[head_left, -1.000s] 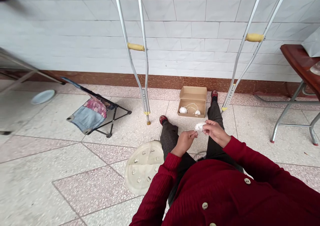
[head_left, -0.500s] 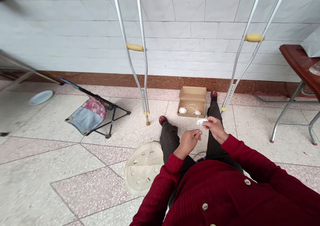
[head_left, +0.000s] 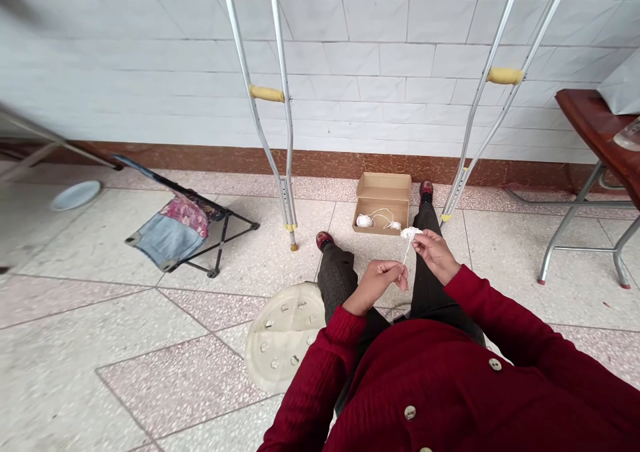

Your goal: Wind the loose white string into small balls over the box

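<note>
My right hand (head_left: 436,255) is closed on a small bundle of white yarn (head_left: 411,233), pinching it at its right end. From the bundle a strand of white yarn (head_left: 407,252) runs down to my left hand (head_left: 379,284), whose thumb and fingers pinch it. Beyond my hands an open cardboard box (head_left: 384,189) sits on the floor by the wall. Inside it lie a ball of white yarn (head_left: 365,221) and a smaller white clump (head_left: 395,225), with loose loops of yarn between them.
One crutch (head_left: 287,192) stands left of the box and another crutch (head_left: 463,179) right of it, against the tiled wall. A folding stool (head_left: 173,232), a pale plate (head_left: 76,195) and a round plastic stool (head_left: 283,339) are to the left. A red-brown chair (head_left: 590,115) stands at right.
My right hand has lifted the yarn bundle slightly up and to the right. The strand between my hands now shows longer and slanted, with my left hand a little lower.
</note>
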A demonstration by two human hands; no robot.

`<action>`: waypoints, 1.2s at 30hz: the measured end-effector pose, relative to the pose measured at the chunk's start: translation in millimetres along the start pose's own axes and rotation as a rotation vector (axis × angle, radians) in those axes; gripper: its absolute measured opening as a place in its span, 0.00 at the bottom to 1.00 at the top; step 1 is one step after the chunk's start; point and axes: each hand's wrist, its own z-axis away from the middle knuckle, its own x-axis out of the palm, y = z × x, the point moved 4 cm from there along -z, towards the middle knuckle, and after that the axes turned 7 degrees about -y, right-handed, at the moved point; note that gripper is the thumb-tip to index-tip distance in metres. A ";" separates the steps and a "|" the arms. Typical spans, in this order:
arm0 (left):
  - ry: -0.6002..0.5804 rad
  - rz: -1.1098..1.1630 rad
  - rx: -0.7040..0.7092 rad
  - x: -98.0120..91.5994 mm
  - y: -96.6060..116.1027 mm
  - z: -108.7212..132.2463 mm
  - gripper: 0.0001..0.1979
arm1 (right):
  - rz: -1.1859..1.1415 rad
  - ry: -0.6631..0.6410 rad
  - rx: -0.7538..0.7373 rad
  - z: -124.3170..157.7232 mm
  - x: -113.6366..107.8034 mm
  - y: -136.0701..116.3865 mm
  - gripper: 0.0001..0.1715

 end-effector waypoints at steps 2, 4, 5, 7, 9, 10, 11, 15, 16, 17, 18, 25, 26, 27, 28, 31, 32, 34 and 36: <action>-0.025 0.076 0.000 -0.8 3.1 3.2 0.17 | 0.059 -0.021 -0.059 -5.3 2.5 -3.6 0.16; -0.036 0.128 -0.003 -2.9 2.9 7.1 0.17 | 0.128 -0.016 -0.107 -9.8 4.0 -4.8 0.15; -0.032 0.144 -0.006 -4.5 1.2 8.6 0.17 | 0.163 -0.001 -0.134 -11.6 4.4 -5.6 0.15; 0.008 0.144 -0.015 -9.3 -5.3 9.6 0.18 | 0.224 0.026 -0.189 -13.9 6.1 -8.6 0.15; 0.075 0.100 -0.027 -15.7 -13.9 7.5 0.19 | 0.264 0.032 -0.236 -13.8 9.7 -14.2 0.16; 0.107 0.076 -0.029 -19.0 -17.6 5.5 0.20 | 0.278 0.021 -0.254 -13.0 12.2 -17.7 0.16; 0.135 0.060 -0.023 -22.2 -20.3 3.1 0.20 | 0.291 0.004 -0.271 -11.7 15.1 -21.4 0.16; 0.189 0.067 0.064 -30.6 -13.7 -6.8 0.27 | 0.345 -0.067 -0.350 -5.6 25.8 -34.4 0.13; 0.193 0.068 0.093 -31.1 -7.9 -8.8 0.28 | 0.355 -0.073 -0.371 -4.9 27.4 -36.5 0.13; 0.196 0.068 0.120 -30.9 -1.3 -10.6 0.26 | 0.364 -0.074 -0.390 -4.8 28.5 -38.0 0.12; 0.196 0.068 0.144 -30.0 5.6 -12.3 0.24 | 0.373 -0.074 -0.407 -5.2 29.4 -39.1 0.12; 0.324 0.128 0.234 -20.8 30.2 -24.9 0.21 | 0.471 -0.070 -0.475 -9.6 37.5 -44.0 0.11; 0.345 0.125 0.241 -19.8 30.4 -27.2 0.21 | 0.481 -0.066 -0.483 -9.0 39.4 -44.6 0.11; 0.361 0.127 0.245 -18.8 30.1 -29.7 0.20 | 0.490 -0.063 -0.496 -8.0 41.4 -45.3 0.11; 0.381 0.136 0.246 -18.1 29.7 -32.1 0.20 | 0.501 -0.060 -0.512 -6.8 43.5 -45.9 0.10; 0.450 0.173 0.247 -16.9 28.6 -38.1 0.19 | 0.576 -0.046 -0.577 -2.8 49.3 -47.6 0.08; 0.470 0.179 0.251 -16.6 28.5 -39.4 0.18 | 0.606 -0.039 -0.600 -1.7 50.7 -48.1 0.08; 0.494 0.173 0.261 -16.0 27.8 -40.9 0.16 | 0.647 -0.030 -0.628 -0.8 52.9 -48.6 0.07; 0.507 0.159 0.268 -15.8 25.9 -40.4 0.15 | 0.631 -0.034 -0.611 -2.2 53.7 -47.7 0.07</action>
